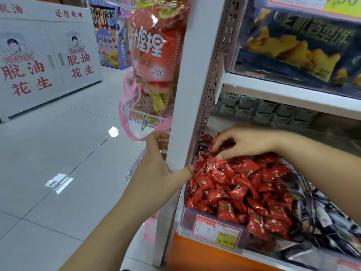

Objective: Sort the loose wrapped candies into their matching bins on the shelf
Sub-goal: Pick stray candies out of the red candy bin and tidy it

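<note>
Red wrapped candies [234, 190] get sifted by my right hand [246, 144], curled fingers' hold unclear; left hand [156, 167] clasps the shelf upright [182, 85]; next, pinch the dark-wrapped stray [202, 148].

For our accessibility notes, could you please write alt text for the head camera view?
A person's right hand reaches, fingers curled, into a clear shelf bin heaped with red foil-wrapped candies, near its back left corner, while the left hand grips the white metal shelf upright. Dark-wrapped candies lie to its right.
</note>
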Tool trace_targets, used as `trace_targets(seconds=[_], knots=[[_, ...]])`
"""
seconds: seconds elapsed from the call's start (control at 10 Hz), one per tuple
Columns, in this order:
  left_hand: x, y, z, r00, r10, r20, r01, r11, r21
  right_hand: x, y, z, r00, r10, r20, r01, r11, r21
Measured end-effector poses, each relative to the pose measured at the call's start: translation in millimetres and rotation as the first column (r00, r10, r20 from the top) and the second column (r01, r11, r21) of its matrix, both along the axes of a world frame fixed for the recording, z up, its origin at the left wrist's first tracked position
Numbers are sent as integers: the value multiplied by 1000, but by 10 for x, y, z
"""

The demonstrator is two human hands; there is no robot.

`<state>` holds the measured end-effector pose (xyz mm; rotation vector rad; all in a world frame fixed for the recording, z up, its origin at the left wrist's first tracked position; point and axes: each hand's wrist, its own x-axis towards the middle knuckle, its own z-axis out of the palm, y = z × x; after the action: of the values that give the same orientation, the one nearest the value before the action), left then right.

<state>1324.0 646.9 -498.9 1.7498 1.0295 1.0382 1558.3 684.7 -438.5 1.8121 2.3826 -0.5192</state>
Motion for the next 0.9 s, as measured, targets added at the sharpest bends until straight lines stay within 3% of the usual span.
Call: trace_targets(seconds=[0.1,0.2,0.3,0.4,0.6,0.7,0.8,0.9], knots=[[-8,1,-2,1000,3,-2,-3,1000,-3,-135,-78,-84,999,36,-18,-37,997,-67],[-7,2,-4,1000,5,-1,-5,1000,1,-170,-286,-243,984,152,90,-127,963,-236],[-10,-3,4,1000,0,-1,0,1000,-1,-50,-447,-290,991,130,42,-119,971,-206],[-7,-11,13,1000,-6,-1,6,1000,-1,32,-456,-250,974,204,93,-188,969,-159],[0,-17,8,1000,9,2,-9,1000,-7,22,-566,-20,997,37,-64,-47,986,-161],[4,-16,16,1000,11,8,-11,1000,-3,-9,-322,25,1000,-22,-13,22,999,30],[9,-20,26,1000,12,13,-12,1000,-3,13,-24,-164,990,-49,134,31,991,133],[4,-12,15,1000,15,10,-15,1000,3,101,96,-302,968,-55,246,30,994,105]])
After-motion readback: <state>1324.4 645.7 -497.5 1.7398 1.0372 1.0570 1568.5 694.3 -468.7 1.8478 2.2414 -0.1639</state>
